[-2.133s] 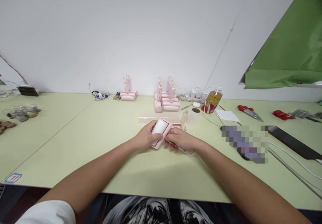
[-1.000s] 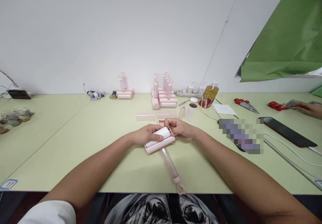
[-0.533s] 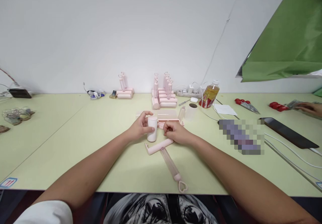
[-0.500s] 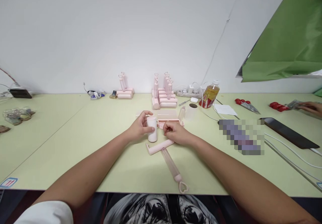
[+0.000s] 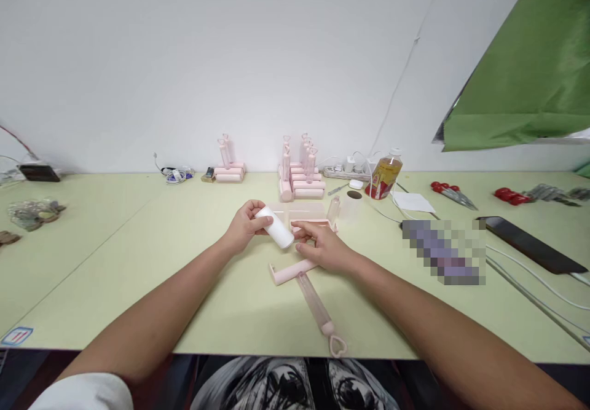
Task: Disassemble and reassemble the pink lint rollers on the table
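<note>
A white lint roller refill (image 5: pixel 275 228) is tilted above the table, its lower end leaning to the right. My left hand (image 5: pixel 247 225) is closed around the upper end, thumb across the front. By the lower end, my right hand (image 5: pixel 322 245) is open with thumb and fingers apart; whether a fingertip touches the roll I cannot tell. Below the hands lies a pink lint roller frame (image 5: pixel 290 273) with a clear handle (image 5: pixel 316 302) ending in a heart-shaped loop. Behind my right hand is a pink roller cover (image 5: pixel 299 218), partly hidden.
Several assembled pink lint rollers (image 5: pixel 308 182) stand near the wall, with a smaller group (image 5: pixel 229 171) to their left. A drink bottle (image 5: pixel 384 174), a power strip (image 5: pixel 348 173), a black phone (image 5: pixel 530 244) and red-handled tools (image 5: pixel 511 197) are to the right.
The white roll has gone from upright to tilted and lifted in my left hand. My right hand's fingers have uncurled near its lower end. The co-worker's hand at far right is gone from view.
</note>
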Demonstrator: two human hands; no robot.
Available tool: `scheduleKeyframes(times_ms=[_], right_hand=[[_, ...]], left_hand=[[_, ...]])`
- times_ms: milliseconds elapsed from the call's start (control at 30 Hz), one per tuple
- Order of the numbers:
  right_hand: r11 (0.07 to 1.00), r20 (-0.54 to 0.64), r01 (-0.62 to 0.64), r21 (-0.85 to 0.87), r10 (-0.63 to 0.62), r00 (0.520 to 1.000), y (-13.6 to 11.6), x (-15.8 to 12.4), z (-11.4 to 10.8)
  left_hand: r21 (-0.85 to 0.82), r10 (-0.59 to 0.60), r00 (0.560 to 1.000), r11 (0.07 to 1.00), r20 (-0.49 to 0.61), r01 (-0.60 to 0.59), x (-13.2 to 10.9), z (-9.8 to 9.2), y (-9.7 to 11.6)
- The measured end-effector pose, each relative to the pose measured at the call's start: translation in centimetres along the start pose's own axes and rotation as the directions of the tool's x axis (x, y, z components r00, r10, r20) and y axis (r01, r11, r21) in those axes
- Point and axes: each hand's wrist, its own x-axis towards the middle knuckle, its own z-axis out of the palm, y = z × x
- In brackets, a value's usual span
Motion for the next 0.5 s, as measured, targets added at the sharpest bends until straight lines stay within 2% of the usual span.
scheduleKeyframes(times_ms=[200,500], right_hand=[[0.990,-0.016,0.084,0.117,-0.083,0.996,0.00,0.30,-0.01],[0.937,-0.073,-0.015,0.350,0.044,0.996,-0.73,0.37,0.07]], left_hand=[[-0.133,-0.027,0.999,0.991,0.037,0.031,0.19,-0.02,-0.40],[-0.123,-0.059,0.996,0.990,0.066,0.067,0.24,-0.23,-0.21]])
